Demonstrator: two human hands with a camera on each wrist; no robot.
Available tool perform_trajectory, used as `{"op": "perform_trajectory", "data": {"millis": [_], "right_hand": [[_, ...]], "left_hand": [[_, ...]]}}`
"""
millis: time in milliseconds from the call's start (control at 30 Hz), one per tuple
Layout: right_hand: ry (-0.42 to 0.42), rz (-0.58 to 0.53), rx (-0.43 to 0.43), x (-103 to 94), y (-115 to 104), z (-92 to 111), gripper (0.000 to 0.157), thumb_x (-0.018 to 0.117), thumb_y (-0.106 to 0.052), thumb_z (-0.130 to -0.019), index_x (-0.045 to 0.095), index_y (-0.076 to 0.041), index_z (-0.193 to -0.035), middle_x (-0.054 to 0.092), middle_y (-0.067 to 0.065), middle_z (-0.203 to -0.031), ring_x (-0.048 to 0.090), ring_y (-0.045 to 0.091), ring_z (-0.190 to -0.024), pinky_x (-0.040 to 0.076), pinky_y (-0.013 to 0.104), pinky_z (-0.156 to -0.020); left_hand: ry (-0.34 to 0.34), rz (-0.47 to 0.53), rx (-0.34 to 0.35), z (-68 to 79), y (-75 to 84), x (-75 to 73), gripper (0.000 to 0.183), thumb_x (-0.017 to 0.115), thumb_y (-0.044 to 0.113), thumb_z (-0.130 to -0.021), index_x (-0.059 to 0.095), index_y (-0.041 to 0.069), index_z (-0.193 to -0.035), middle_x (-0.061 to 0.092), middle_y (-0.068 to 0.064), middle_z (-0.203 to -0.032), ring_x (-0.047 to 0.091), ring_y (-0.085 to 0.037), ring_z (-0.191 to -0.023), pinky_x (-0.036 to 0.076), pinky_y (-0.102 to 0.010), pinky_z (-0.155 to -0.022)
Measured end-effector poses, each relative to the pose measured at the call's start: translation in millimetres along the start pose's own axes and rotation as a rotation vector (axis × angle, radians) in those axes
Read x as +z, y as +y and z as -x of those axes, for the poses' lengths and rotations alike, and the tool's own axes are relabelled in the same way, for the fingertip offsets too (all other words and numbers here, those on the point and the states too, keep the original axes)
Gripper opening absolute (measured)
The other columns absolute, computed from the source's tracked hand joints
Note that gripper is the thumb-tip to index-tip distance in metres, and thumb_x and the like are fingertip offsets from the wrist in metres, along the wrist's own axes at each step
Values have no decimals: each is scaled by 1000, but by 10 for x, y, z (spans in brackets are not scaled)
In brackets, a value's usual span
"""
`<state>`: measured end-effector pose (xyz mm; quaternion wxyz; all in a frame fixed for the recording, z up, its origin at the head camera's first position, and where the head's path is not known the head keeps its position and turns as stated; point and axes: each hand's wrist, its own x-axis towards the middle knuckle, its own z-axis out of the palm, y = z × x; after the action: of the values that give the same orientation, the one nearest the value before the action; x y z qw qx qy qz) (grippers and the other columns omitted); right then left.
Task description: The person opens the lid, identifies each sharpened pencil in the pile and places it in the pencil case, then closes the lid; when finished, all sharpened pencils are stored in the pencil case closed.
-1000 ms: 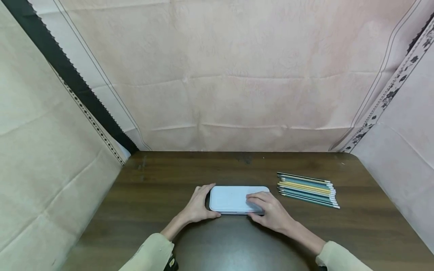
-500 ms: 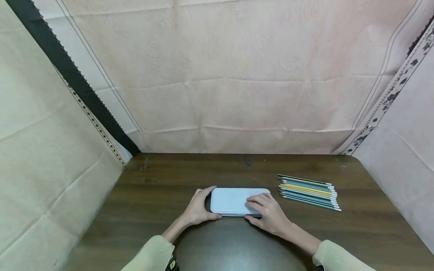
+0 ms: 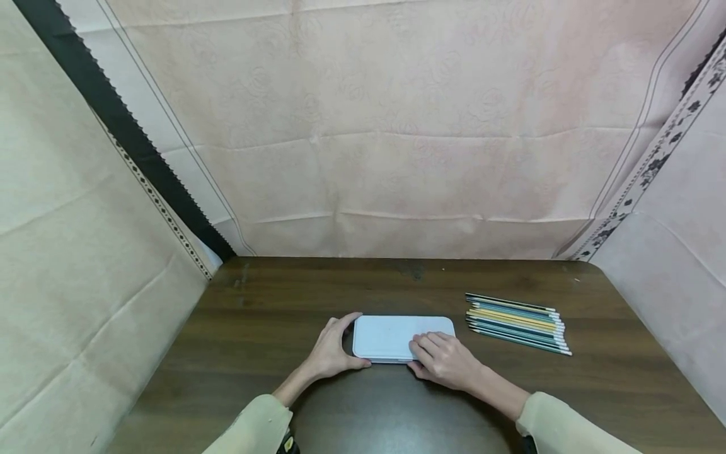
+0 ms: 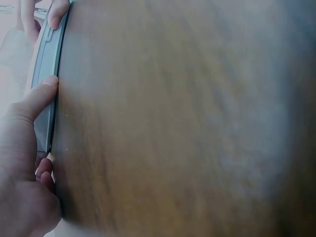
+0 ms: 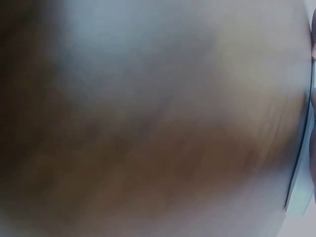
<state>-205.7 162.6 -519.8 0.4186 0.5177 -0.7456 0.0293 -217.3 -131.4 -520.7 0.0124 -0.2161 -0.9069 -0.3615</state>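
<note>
A flat white case (image 3: 381,337) with rounded corners lies closed on the table. My left hand (image 3: 331,349) grips its left end, thumb along the near edge and fingers round the far-left corner. My right hand (image 3: 447,361) is at the right half of the near edge, its fingers curled over the lid and its thumb low on the front. In the left wrist view, the side of the case (image 4: 45,64) shows a small latch-like tab near the right hand's fingertip (image 4: 58,19). Only a sliver of the case (image 5: 297,197) appears in the right wrist view.
Several green, dark and yellow pencils (image 3: 517,323) lie side by side to the right of the case. The brown wooden table (image 3: 317,287) ends at a pale cloth wall (image 3: 397,176) behind, with more cloth on both sides.
My right hand has slid slightly left and toward the near edge, its fingers now drawn closer together and more curled. The left hand keeps its hold; the case stays in place.
</note>
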Motion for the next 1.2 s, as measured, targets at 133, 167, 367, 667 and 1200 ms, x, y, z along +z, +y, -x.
{"op": "perform_trajectory", "data": {"millis": [133,167,367,667,1200], "right_hand": [[-21,5,-19,-16,26,-17,30,60,-32,-95,71,-3,-92,70,8,-88,68,19,-77,56,32,-65],[-24,-11,-12,-25,33,-23,30,61,-32,-95,71,-4,-92,70,7,-89,67,18,-76,56,32,-65],[-30,-165,76,-113,90,-40,27,68,-31,-95,76,-5,-99,72,6,-95,66,18,-77,56,30,-63],[-86,-292,235,-417,248,-49,18,77,-19,-88,78,-8,-103,73,4,-100,66,17,-86,55,30,-66],[0,-609,769,-549,733,-37,23,75,9,-84,76,-3,-104,73,5,-97,69,18,-76,52,19,-66]], "left_hand": [[6,5,-7,6,9,-10,98,94,42,-64,49,14,-146,55,-2,-116,49,-19,-101,43,-39,-81],[7,4,-7,5,10,-12,98,94,42,-64,49,14,-146,55,-2,-115,49,-19,-101,43,-39,-81],[-2,2,-13,-24,-2,-7,100,93,46,-65,47,13,-147,54,-3,-117,49,-19,-102,44,-40,-82],[15,28,-11,6,-20,14,100,93,46,-64,47,12,-145,57,-2,-123,50,-20,-105,42,-42,-86],[47,34,-9,10,-11,15,94,94,43,-64,52,9,-141,58,-4,-130,52,-21,-106,42,-43,-88]]}}
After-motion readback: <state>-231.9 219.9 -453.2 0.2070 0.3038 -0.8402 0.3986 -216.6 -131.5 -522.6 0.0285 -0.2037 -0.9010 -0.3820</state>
